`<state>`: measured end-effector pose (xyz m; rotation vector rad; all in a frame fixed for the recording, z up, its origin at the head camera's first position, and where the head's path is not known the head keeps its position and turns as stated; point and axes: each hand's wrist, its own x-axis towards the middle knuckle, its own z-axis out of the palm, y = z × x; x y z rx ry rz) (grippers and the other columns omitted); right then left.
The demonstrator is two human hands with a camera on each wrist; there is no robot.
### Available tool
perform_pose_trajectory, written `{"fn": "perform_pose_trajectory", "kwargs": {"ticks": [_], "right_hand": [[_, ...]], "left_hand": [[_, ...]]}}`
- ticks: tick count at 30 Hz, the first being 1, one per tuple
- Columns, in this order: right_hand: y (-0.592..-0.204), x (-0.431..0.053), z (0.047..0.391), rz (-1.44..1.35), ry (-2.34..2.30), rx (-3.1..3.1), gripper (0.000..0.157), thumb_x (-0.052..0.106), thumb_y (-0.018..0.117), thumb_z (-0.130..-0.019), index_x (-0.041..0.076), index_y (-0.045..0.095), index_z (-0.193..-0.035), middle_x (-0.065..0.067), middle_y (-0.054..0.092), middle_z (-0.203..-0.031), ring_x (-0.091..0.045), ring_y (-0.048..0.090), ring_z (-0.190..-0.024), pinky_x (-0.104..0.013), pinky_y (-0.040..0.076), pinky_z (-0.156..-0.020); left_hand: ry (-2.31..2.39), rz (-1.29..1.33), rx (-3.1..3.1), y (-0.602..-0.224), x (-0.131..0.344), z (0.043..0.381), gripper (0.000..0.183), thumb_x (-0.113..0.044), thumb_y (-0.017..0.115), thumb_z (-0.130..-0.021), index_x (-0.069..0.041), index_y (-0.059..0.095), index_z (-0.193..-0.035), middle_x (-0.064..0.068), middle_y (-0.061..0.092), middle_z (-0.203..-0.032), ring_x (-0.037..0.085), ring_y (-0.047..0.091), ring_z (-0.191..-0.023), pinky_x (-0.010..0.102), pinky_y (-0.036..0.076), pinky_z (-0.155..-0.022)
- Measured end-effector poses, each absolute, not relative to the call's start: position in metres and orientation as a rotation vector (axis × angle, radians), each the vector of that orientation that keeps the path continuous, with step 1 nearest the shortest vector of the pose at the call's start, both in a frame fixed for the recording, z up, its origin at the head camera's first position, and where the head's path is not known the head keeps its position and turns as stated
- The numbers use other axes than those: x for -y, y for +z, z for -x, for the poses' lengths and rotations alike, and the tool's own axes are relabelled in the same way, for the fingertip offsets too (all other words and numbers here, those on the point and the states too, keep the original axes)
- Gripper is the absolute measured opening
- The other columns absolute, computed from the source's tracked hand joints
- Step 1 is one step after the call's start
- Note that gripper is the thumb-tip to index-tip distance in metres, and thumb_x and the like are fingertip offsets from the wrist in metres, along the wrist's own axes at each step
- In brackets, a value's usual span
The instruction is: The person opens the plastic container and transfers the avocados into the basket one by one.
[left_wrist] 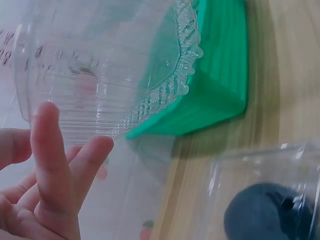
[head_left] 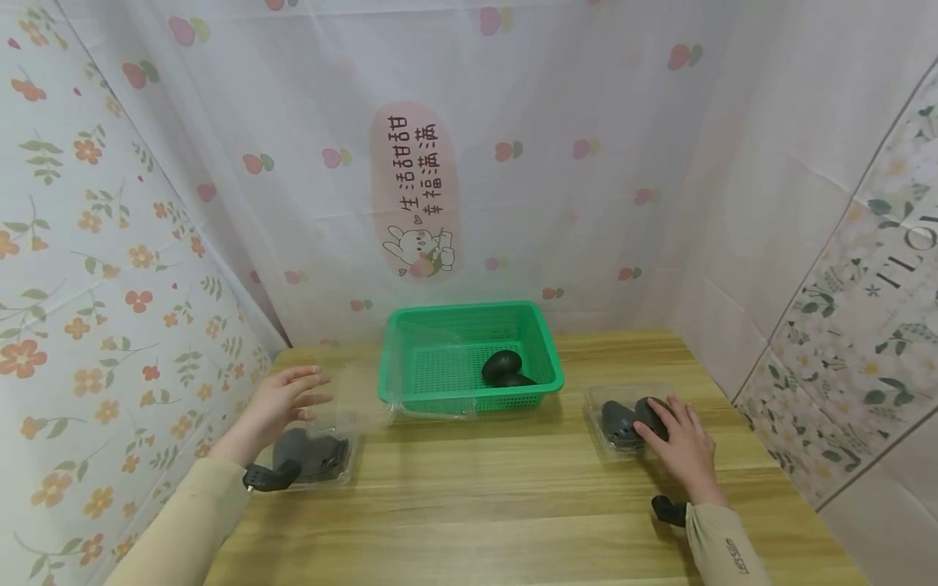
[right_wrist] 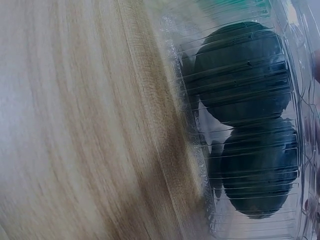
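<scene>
In the head view a clear plastic container stands off the table, in front of and overlapping the basket. My left hand is at its left side with fingers spread; in the left wrist view the fingertips overlap the lower edge of the clear container. On the right my right hand grips a dark avocado, thumb on one side and fingers on the other. That avocado sits in a clear plastic box beside another avocado. Through the box wall, two avocados show in the right wrist view.
A green basket with two dark avocados in its right part stands at the back of the wooden table. Another clear box with dark avocados lies under my left wrist. Patterned curtains enclose the table.
</scene>
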<state>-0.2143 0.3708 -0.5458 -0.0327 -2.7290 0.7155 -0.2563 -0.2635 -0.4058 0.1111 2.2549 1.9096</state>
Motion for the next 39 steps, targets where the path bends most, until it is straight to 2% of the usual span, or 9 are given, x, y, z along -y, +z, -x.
{"fn": "perform_pose_trajectory", "kwargs": {"ticks": [4,8,12,15,19,22,30,35,39], "right_hand": [[-0.544,-0.371,0.213,0.041,0.719,2.735,0.07,0.051,0.057,-0.093,0.009,0.041,-0.146,-0.023,0.022,-0.154,-0.049,0.008,-0.14,-0.077,0.018,-0.089],[-0.545,-0.371,0.213,0.037,0.715,2.734,0.07,0.051,0.057,-0.093,0.009,0.041,-0.146,-0.024,0.022,-0.154,-0.048,0.007,-0.141,-0.077,0.018,-0.089],[-0.546,-0.372,0.215,0.031,0.7,2.726,0.069,0.051,0.058,-0.093,0.009,0.041,-0.146,-0.024,0.023,-0.154,-0.048,0.008,-0.141,-0.077,0.019,-0.089],[-0.546,-0.372,0.216,0.03,0.697,2.723,0.069,0.051,0.058,-0.093,0.009,0.042,-0.146,-0.024,0.024,-0.153,-0.048,0.01,-0.14,-0.077,0.019,-0.089],[-0.547,-0.372,0.216,0.033,0.706,2.722,0.069,0.051,0.058,-0.093,0.009,0.042,-0.146,-0.024,0.024,-0.153,-0.05,0.012,-0.139,-0.077,0.019,-0.088],[-0.547,-0.372,0.216,0.036,0.714,2.719,0.069,0.051,0.058,-0.093,0.009,0.043,-0.146,-0.024,0.025,-0.153,-0.05,0.013,-0.139,-0.076,0.02,-0.088],[-0.545,-0.37,0.215,0.038,0.73,2.696,0.068,0.049,0.059,-0.093,0.009,0.043,-0.145,-0.024,0.025,-0.153,-0.049,0.013,-0.139,-0.077,0.019,-0.088],[-0.544,-0.371,0.216,0.037,0.723,2.694,0.067,0.049,0.059,-0.093,0.009,0.044,-0.145,-0.024,0.025,-0.153,-0.049,0.013,-0.139,-0.077,0.019,-0.088],[-0.546,-0.371,0.214,0.031,0.709,2.704,0.068,0.049,0.059,-0.093,0.009,0.043,-0.145,-0.024,0.024,-0.153,-0.049,0.011,-0.14,-0.077,0.019,-0.088]], "left_hand": [[1.963,-0.093,-2.233,-0.405,0.277,0.258,0.062,-0.023,0.051,-0.102,0.012,0.024,-0.145,0.012,0.056,-0.131,0.009,0.066,-0.097,0.021,0.054,-0.064],[2.004,-0.081,-2.212,-0.403,0.291,0.26,0.062,-0.021,0.052,-0.102,0.013,0.023,-0.145,-0.012,0.062,-0.111,0.008,0.066,-0.096,0.023,0.056,-0.069],[2.11,-0.071,-2.126,-0.404,0.306,0.261,0.037,-0.018,0.051,-0.102,0.001,0.044,-0.134,-0.019,0.065,-0.102,0.008,0.067,-0.093,0.025,0.056,-0.069],[2.182,-0.059,-2.059,-0.406,0.317,0.262,0.015,-0.017,0.049,-0.103,-0.015,0.054,-0.116,-0.018,0.066,-0.101,0.008,0.068,-0.092,0.024,0.056,-0.07],[2.235,-0.014,-2.019,-0.406,0.328,0.262,0.01,-0.017,0.05,-0.102,-0.021,0.057,-0.108,-0.019,0.063,-0.103,0.008,0.067,-0.092,0.024,0.056,-0.073],[2.254,0.048,-2.013,-0.405,0.335,0.261,0.01,-0.018,0.053,-0.101,-0.019,0.055,-0.111,-0.015,0.054,-0.112,0.007,0.067,-0.093,0.024,0.056,-0.075],[2.251,0.177,-2.073,-0.398,0.346,0.264,0.028,-0.021,0.054,-0.1,-0.012,0.042,-0.124,0.015,0.017,-0.153,0.002,0.066,-0.088,0.023,0.055,-0.078],[2.284,0.23,-2.119,-0.395,0.354,0.263,0.026,-0.02,0.054,-0.1,-0.009,0.045,-0.122,0.012,0.03,-0.141,0.003,0.067,-0.084,0.024,0.056,-0.077],[2.335,0.321,-2.116,-0.392,0.357,0.262,0.046,-0.018,0.05,-0.101,-0.001,0.035,-0.141,0.014,0.02,-0.152,0.002,0.066,-0.08,0.025,0.057,-0.074]]}}
